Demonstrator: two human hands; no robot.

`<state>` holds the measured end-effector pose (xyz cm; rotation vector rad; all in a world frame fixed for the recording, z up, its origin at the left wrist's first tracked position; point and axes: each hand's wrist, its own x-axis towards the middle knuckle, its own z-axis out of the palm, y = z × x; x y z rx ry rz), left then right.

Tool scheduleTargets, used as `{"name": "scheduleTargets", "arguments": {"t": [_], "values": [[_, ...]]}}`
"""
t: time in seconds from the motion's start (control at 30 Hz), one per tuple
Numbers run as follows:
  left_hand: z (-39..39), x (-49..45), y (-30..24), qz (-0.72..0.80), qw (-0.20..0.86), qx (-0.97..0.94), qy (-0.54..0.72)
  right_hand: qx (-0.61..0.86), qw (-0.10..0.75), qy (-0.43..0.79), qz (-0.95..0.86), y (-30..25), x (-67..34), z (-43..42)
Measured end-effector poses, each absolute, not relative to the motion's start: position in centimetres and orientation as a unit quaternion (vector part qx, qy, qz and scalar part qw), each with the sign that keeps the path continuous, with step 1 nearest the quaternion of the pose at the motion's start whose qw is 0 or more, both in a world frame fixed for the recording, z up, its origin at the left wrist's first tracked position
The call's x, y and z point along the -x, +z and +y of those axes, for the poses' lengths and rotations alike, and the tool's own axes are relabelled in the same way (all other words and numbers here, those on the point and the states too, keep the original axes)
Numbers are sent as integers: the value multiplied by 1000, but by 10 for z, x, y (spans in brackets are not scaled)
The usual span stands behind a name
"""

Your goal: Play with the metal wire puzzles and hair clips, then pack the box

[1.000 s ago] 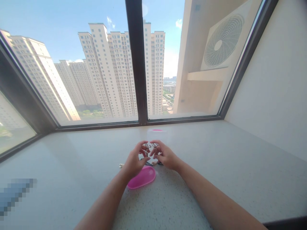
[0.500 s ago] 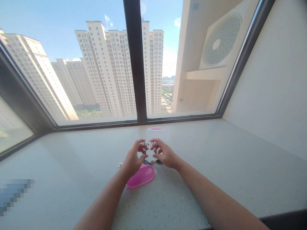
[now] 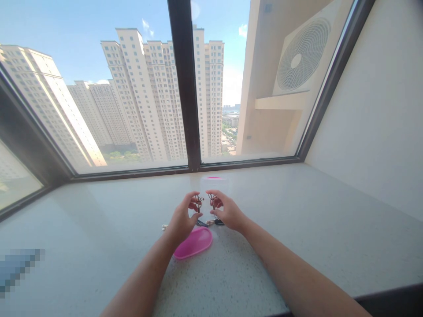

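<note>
My left hand [image 3: 182,218] pinches a small reddish-brown clip [image 3: 198,203] between thumb and fingers, just above the pale stone sill [image 3: 297,220]. My right hand [image 3: 228,211] pinches a second matching clip [image 3: 213,201] a little to its right. The two clips hang side by side, slightly apart. A clear plastic container [image 3: 214,185] with a pink rim stands right behind them. A pink oval lid [image 3: 194,243] lies flat on the sill under my left wrist. Several small dark items [image 3: 211,222] lie on the sill beneath my hands.
A large window [image 3: 132,88] with a dark centre post [image 3: 183,88] runs along the back of the sill. A white wall [image 3: 380,110] closes the right side. A blurred blue patch [image 3: 20,266] sits at the lower left.
My hands have drawn the two clips slightly apart. The view has shifted a little.
</note>
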<state>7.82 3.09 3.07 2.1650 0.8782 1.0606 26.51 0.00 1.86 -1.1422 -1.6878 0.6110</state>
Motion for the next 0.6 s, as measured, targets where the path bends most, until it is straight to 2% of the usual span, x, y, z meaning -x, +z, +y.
{"name": "scheduleTargets", "arguments": {"t": [0.6], "values": [[32, -78, 31, 323, 276, -820, 385, 462, 505, 250, -684, 16, -265, 1]]}}
